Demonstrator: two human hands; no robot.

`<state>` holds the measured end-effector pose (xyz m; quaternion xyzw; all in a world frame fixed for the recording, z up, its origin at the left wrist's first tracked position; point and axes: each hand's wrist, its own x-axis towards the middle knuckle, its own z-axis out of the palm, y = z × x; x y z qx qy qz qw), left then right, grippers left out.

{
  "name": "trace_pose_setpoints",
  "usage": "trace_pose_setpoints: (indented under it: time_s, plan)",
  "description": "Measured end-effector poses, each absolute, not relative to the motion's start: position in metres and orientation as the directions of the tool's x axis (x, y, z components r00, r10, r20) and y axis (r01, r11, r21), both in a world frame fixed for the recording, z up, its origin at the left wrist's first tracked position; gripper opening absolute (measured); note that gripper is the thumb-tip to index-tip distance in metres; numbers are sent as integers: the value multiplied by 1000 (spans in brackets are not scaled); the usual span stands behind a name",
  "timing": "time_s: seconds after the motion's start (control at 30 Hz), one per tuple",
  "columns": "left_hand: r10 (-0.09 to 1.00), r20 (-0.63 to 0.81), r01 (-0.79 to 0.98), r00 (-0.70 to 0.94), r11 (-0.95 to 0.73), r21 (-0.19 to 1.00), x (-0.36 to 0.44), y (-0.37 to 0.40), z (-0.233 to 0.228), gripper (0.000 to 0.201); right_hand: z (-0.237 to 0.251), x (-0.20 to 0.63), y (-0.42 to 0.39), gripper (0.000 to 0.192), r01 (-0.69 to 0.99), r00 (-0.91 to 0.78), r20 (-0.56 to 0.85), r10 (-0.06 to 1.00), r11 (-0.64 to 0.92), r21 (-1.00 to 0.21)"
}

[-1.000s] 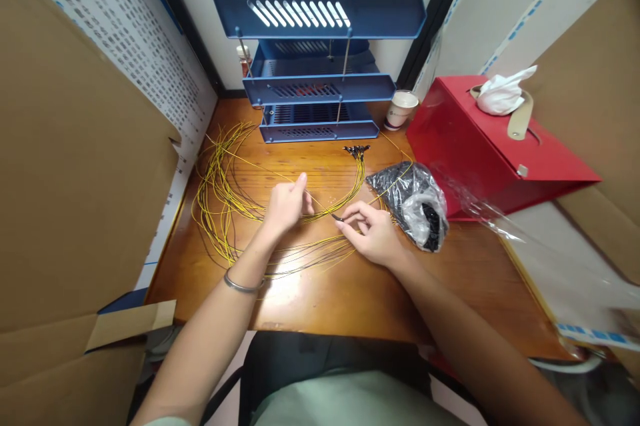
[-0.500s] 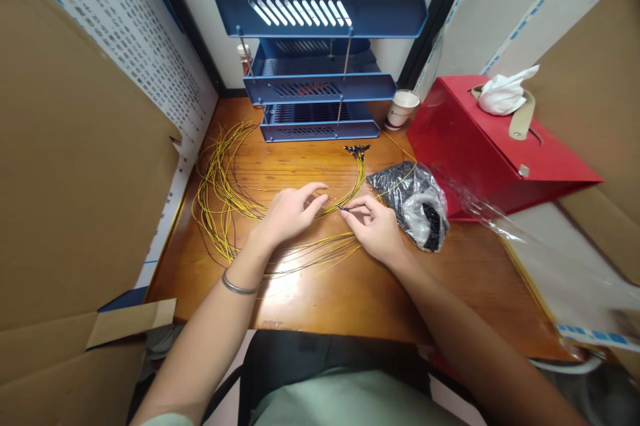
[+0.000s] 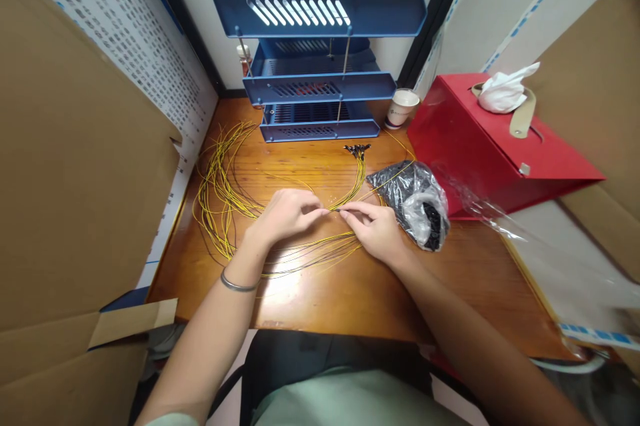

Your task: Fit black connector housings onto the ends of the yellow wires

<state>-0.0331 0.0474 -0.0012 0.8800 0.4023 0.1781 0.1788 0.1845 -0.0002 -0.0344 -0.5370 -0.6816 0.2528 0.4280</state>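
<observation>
Yellow wires (image 3: pixel 220 193) loop across the wooden desk (image 3: pixel 350 293), their black-tipped ends (image 3: pixel 357 149) gathered near the blue three-tier tray (image 3: pixel 315 73). Both hands meet at the middle of the desk — the left hand (image 3: pixel 285 216) pinches a wire's end, the right hand (image 3: pixel 377 229) pinches a small dark connector (image 3: pixel 341 210) against it, fingertips almost touching. Just beside the right hand lies a plastic bag of black parts (image 3: pixel 415 203). A paper cup (image 3: pixel 401 108) and red box (image 3: pixel 495 146) stand behind — the cup's print and the wall sheet's (image 3: pixel 130 46) rows are too small to read.
</observation>
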Motion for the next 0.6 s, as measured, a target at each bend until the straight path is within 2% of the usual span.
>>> trace_pose_setpoints:
  time_s: [0.3,0.43,0.6]
  plan:
    - [820,19,752,572,-533,386,-51,52,6,24,-35,190,3,16,528,-45,321,946,295,-797]
    - [797,70,688,600,-558,463,-45,48,7,23,-36,187,1,15,523,-60,313,948,297,-799]
    - [738,110,656,666,-649,385,-32,45,2,25,-36,184,0,16,514,-80,301,950,298,-804]
